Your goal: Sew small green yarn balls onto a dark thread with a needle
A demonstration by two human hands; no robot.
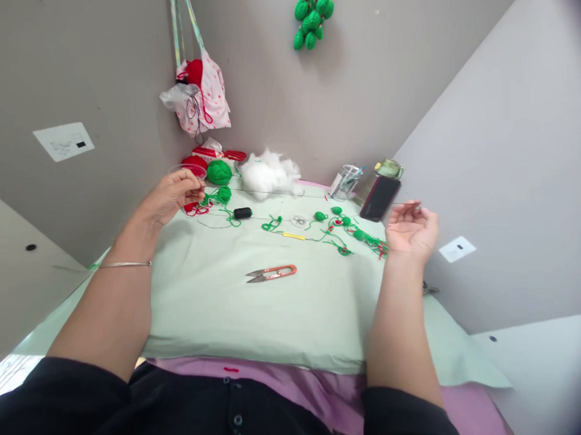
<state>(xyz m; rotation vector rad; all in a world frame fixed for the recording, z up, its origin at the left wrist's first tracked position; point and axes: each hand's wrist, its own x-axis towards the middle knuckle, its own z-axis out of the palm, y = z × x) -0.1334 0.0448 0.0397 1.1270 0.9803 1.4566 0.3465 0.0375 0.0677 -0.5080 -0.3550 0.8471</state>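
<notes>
My left hand point(177, 192) is raised over the table's left side, its thumb and fingertips pinched on a thin dark thread point(315, 196). That thread runs nearly level across to my right hand point(411, 229), which is palm up on the far right with curled fingers closed on the other end. Below the line lies a black thread spool point(242, 213). Orange-handled thread snips point(272, 273) rest in the middle of the cloth, blades pointing left. A yellow crochet hook point(294, 236) lies beyond them among green yarn pieces point(365, 236).
White stuffing point(269, 175) sits at the back beside a green yarn ball point(219, 172). A dark phone point(380, 198) leans against a bottle point(389, 169), near a clear pen cup point(345, 183). A polka-dot bag point(212, 96) and green crocheted pieces point(313, 19) hang on the walls.
</notes>
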